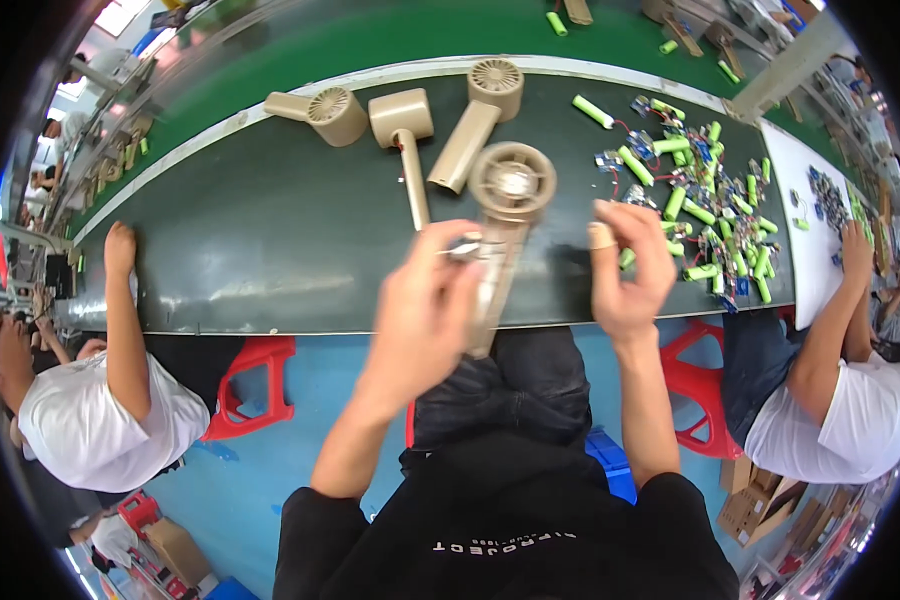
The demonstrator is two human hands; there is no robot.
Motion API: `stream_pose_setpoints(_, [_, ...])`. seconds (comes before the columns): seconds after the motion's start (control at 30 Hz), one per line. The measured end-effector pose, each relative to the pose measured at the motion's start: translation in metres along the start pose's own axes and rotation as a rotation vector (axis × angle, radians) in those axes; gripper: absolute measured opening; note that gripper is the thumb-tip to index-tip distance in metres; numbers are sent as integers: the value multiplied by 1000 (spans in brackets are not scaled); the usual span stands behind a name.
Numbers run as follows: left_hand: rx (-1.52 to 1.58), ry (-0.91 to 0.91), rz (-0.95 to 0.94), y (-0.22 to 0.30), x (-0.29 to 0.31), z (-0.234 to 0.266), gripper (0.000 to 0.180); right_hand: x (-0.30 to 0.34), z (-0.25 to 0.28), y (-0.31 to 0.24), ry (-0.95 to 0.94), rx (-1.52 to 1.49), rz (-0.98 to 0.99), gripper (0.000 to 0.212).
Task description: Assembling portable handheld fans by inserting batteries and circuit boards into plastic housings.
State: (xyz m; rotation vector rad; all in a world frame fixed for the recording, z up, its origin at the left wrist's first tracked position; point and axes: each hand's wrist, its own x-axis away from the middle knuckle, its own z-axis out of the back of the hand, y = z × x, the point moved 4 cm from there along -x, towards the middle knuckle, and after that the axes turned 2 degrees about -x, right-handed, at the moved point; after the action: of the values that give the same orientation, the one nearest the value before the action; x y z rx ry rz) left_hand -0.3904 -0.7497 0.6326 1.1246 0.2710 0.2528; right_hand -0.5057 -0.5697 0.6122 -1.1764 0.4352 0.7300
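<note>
A beige handheld fan (pixel 505 215) is held above the near edge of the dark conveyor belt (pixel 270 240), its round head pointing away from the person and its handle slanting down toward the lap. The handle is gripped by the left hand (pixel 425 310), whose fingers are curled closed around it, with a small metallic part seen at the fingertips beside the handle; what that part is cannot be told. The right hand (pixel 628 270) is raised just beside the fan, apart from it, with the fingers bent inward and loosely gathered; a pale band is worn on one fingertip, and whether anything is pinched cannot be told. On the belt beyond the hands, three more beige fan bodies (pixel 400 125) are laid out near one another, one of them with its head turned up. To the right of them a heap of green cylindrical battery cells with wires and small blue boards (pixel 705 195) is spread on the belt. At the left, another person's hand (pixel 120 248) is rested on the belt edge, and at the right a second worker's arm (pixel 840 300) is stretched toward a white sheet (pixel 810 270). Red stools (pixel 260 385) are seen below the belt.
</note>
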Motion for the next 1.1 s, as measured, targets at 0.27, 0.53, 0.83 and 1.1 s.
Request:
stream_pose_setpoints(0.27, [-458,482,133,-116,-18,268,31,0,22,13,-31,-17,-131,18])
stream_pose_setpoints(0.53, [-1113,551,334,-180,-17,354,56,-34,41,34,-96,203,-228,14])
stream_pose_setpoints(0.83, [-1205,252,-411,-93,-137,174,78,-97,44,78,-441,472,-280,26])
stream_pose_setpoints(1.1, [-1234,320,-474,-114,-139,175,24,-87,50,99,-446,398,-334,31])
